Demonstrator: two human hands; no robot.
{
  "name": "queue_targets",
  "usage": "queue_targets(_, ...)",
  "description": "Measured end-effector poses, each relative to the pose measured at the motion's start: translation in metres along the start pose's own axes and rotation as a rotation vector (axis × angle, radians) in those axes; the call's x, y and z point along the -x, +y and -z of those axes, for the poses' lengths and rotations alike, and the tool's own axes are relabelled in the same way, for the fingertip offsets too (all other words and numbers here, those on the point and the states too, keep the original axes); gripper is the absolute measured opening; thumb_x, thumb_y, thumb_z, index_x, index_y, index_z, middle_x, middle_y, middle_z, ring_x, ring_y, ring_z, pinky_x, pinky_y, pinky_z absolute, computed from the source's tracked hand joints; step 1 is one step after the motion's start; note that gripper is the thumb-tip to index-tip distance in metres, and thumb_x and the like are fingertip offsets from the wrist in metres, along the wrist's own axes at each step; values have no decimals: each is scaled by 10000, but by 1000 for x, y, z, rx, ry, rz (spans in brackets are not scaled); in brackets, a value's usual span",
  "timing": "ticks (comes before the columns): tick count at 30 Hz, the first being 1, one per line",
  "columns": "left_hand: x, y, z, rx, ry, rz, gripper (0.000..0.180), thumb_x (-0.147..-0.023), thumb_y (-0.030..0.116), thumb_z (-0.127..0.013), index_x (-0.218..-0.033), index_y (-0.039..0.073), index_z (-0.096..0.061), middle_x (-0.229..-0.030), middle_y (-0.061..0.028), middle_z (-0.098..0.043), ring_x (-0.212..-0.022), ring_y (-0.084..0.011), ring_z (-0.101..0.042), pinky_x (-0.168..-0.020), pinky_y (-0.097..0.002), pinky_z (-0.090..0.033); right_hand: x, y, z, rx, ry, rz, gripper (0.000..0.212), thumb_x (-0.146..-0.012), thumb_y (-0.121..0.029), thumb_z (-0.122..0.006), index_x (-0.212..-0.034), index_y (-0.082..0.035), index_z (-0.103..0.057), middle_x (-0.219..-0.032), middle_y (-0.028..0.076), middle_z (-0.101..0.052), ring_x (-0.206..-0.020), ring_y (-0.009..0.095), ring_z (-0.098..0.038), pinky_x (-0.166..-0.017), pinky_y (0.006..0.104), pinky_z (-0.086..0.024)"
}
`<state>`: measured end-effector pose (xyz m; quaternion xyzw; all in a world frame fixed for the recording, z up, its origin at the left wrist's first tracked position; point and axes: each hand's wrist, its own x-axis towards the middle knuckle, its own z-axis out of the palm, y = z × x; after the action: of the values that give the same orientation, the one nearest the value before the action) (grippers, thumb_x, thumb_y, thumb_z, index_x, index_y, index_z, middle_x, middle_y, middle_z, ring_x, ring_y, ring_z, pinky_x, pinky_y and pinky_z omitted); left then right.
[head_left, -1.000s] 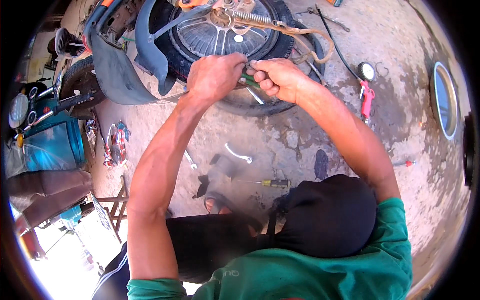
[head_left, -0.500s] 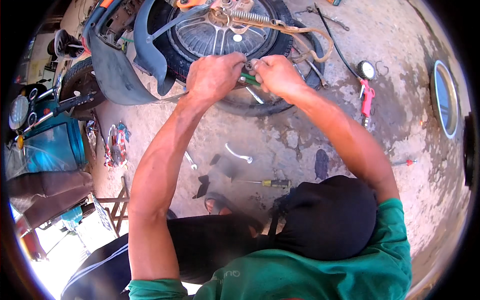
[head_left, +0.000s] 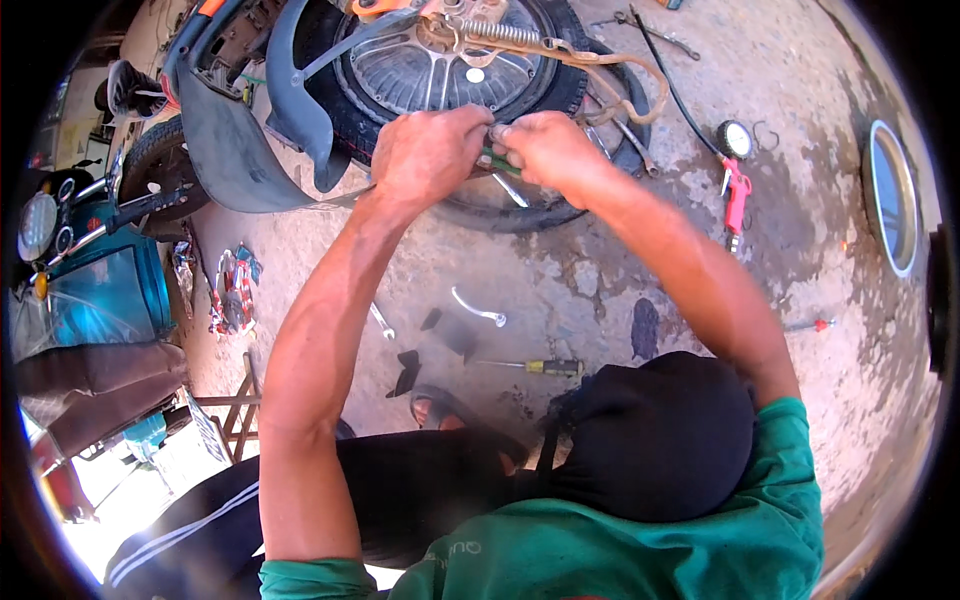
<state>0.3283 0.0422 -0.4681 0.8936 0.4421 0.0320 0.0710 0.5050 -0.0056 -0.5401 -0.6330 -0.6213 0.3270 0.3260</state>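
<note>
My left hand is closed at the near edge of a motorbike wheel, its fingertips pinched together. My right hand is closed close beside it, thumb and forefinger meeting the left fingertips. A small greyish part shows between the fingertips, too little of it visible to name. Beneath the right fingers a narrow green piece peeks out, mostly covered. A shiny metal rod lies just below the hands. Under the wheel a loose black tyre rests flat on the ground.
A pink tyre inflator with a round gauge lies at right, near a blue-rimmed basin. On the concrete lie a spanner, a curved metal lever and a screwdriver. The bike's dark mudguard hangs at left.
My right hand has shifted slightly left, its fingers curling closer to the left fingertips and covering more of the green piece. My left hand stays almost still.
</note>
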Motion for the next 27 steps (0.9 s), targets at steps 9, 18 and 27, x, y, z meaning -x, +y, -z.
queue_targets(9, 0, -1, -1, -6, -10, 0, 227, -968, 288, -640, -1150, 230, -761, -949, -115, -770, -848, -369, -743, -764, -473, -597, 16, -14, 20, 87, -9, 76, 338, -981, -325, -622, -981, -3, -726, -917, 224, -738, -882, 445, -712, -784, 546, -556)
queue_targets(18, -1, 2, 0, 2, -17, 12, 225, -972, 293, -644, -1156, 236, -760, -943, -118, -770, -835, -369, -744, -755, -468, -601, -6, 1, 3, -442, -240, -414, 361, -973, -356, -652, -1078, -17, -715, -923, 244, -737, -895, 453, -713, -796, 545, -552)
queue_targets(27, 1, 0, -2, 3, -4, 10, 231, -966, 279, -631, -1155, 236, -756, -957, -105, -770, -861, -361, -743, -770, -472, -595, 16, -12, 11, 197, 84, 233, 331, -992, -311, -617, -947, 13, -664, -909, 230, -740, -900, 455, -714, -794, 564, -555)
